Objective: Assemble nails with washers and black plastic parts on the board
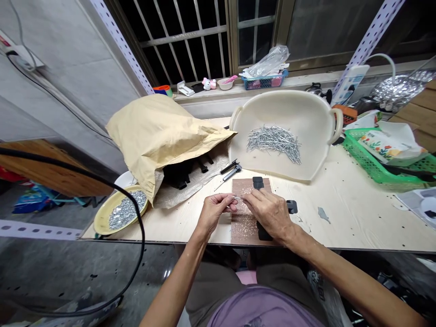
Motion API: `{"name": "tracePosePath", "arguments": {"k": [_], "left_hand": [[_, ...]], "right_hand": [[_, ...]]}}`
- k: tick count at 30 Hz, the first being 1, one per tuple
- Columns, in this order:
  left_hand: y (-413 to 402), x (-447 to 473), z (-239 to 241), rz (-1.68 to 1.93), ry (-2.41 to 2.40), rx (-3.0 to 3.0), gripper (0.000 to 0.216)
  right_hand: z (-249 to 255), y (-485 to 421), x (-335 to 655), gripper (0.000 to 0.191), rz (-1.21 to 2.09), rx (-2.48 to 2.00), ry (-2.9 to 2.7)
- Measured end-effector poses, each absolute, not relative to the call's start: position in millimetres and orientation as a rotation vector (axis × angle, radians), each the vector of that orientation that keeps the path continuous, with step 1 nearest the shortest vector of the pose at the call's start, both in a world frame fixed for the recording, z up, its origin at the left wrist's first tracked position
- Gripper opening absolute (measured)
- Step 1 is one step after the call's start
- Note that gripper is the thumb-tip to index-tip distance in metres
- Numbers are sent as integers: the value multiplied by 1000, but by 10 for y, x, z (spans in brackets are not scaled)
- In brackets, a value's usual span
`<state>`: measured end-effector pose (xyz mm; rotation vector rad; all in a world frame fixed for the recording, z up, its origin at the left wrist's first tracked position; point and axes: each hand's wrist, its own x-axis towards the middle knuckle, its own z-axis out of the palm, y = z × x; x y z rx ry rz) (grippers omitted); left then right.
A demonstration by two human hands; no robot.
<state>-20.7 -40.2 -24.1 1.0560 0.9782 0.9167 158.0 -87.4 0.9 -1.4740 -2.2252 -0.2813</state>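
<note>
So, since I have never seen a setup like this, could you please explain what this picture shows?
There is no machine here, just a person's bare left hand and right hand. The single picture comes from a camera worn on the head, looking forward and down. On the pale tabletop stands a white basin with a heap of thin metal pins. Left of it lies an open tan sack and a yellow bowl of small shiny metal pieces. A green basket is on the right. Near the person lies a brown board. By its left side, the left hand pinches a thin silvery piece, with the right hand at its other end; finer detail is too small to tell.
</note>
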Motion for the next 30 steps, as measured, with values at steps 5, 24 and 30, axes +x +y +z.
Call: {"name": "tracePosePath", "arguments": {"k": [5, 24, 30], "left_hand": [[-398, -166, -232, 933, 986, 1088, 30], [-334, -189, -283, 897, 1017, 1117, 30], [-321, -147, -269, 838, 1012, 1142, 30]], "right_hand": [[-24, -857, 1600, 19, -327, -1510, -2202], [-191, -734, 1642, 19, 17, -1485, -2145], [-220, -756, 1679, 17, 378, -1411, -2029]]}}
